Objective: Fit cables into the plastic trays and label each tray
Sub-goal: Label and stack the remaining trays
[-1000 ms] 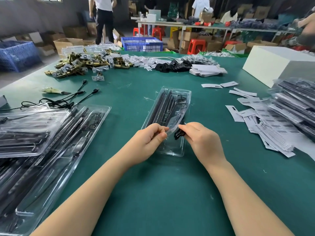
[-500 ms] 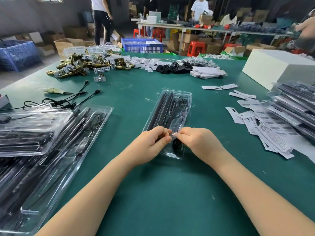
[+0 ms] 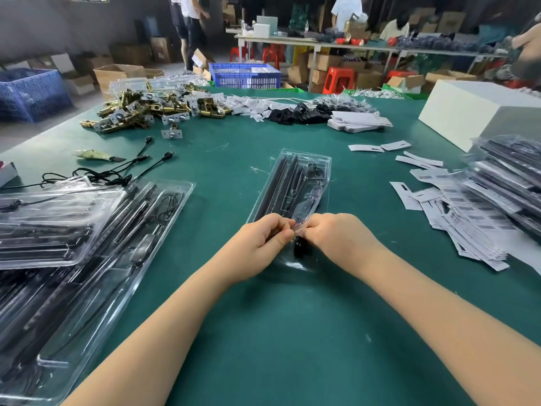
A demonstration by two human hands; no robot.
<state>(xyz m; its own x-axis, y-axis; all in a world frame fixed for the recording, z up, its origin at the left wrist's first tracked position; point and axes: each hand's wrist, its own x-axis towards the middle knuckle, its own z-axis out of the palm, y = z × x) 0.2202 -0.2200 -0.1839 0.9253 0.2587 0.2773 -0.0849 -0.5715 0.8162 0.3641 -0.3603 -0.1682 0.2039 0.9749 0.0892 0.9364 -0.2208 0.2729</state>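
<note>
both hands pinch at the near end of one clear tray [image 3: 295,183] at table centre: left hand [image 3: 261,243] and right hand [image 3: 336,238] meet fingertip to fingertip, likely seating a black cable end [image 3: 300,249] in its slot. at three o'clock, a heap of labels [image 3: 468,218], too many to count; at nine o'clock, three or so loose cables [image 3: 123,168].
</note>
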